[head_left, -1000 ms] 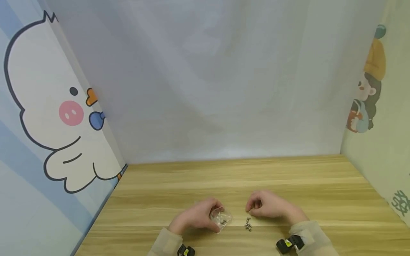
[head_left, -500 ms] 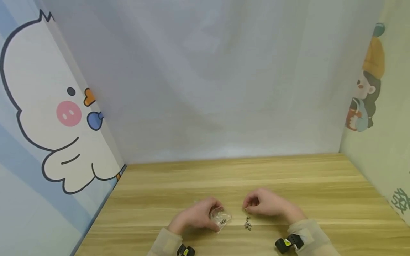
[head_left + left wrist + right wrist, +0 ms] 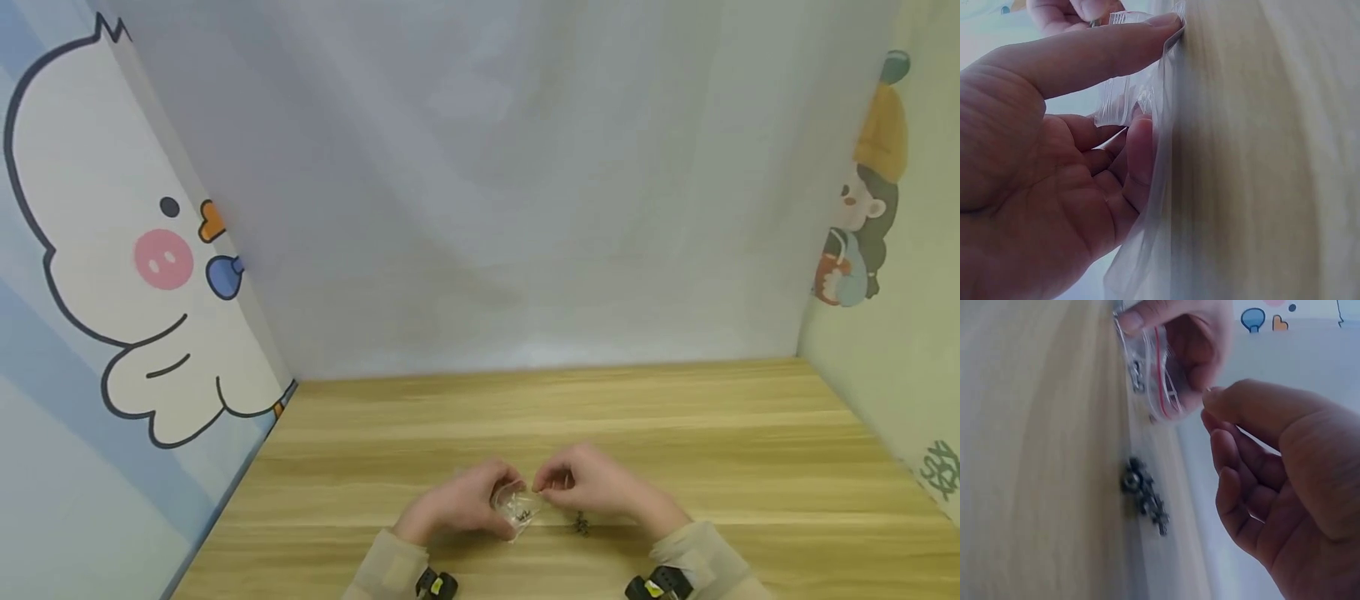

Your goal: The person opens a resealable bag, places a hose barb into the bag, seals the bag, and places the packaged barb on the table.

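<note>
Plastic bag (image 3: 516, 508), clear, crinkled, held in left hand (image 3: 467, 502).

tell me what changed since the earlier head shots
The right hand, pinching a small metal part, moved left to the edge of the clear bag. Nothing was visibly let go. The left hand still grips the bag; the pile of loose parts stays on the table.

Behind bare left hand (image 3: 468, 504): pale beige fabric sleeve (image 3: 384, 568), small black wrist camera (image 3: 427, 582), yellow marking (image 3: 437, 587). Behind bare right hand (image 3: 596, 483): matching beige sleeve (image 3: 708, 557), black camera (image 3: 672, 581), yellow patch (image 3: 654, 590).
</note>
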`<state>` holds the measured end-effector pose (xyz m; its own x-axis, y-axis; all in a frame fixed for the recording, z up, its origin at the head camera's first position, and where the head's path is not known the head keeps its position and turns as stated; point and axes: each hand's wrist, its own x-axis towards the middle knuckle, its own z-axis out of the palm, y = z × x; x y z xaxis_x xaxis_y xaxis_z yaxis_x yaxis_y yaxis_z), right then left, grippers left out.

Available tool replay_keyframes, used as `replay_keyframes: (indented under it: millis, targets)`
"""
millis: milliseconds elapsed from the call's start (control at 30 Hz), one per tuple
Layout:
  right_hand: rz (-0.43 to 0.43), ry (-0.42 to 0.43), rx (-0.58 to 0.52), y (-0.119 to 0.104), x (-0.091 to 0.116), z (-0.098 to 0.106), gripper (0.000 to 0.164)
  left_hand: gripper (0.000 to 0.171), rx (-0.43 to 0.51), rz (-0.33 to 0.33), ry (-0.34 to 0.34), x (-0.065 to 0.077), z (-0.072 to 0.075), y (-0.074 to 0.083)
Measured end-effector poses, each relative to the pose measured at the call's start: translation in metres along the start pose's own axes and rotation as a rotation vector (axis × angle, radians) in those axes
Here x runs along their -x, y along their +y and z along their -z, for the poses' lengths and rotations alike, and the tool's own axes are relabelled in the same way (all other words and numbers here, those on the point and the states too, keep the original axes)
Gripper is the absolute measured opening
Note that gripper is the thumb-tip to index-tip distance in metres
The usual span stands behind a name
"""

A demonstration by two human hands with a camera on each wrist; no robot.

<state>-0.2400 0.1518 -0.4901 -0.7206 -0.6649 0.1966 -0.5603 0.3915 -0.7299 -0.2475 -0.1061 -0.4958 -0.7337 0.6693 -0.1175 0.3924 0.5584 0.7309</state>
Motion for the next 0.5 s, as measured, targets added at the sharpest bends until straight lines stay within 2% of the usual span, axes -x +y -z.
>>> replay_keyframes:
  millis: [233, 500]
  targets:
    - [-0.014, 0.053, 0.03, -0.005, -0.008, -0.014, 0.014, 0.061, -0.001, 0.007, -0.008, -0.003, 0.0, -0.001]
    - [-0.025, 0.075, 0.003, -0.002, -0.006, -0.014, 0.015, 0.061, -0.008, 0.017, -0.009, -0.003, -0.001, -0.002]
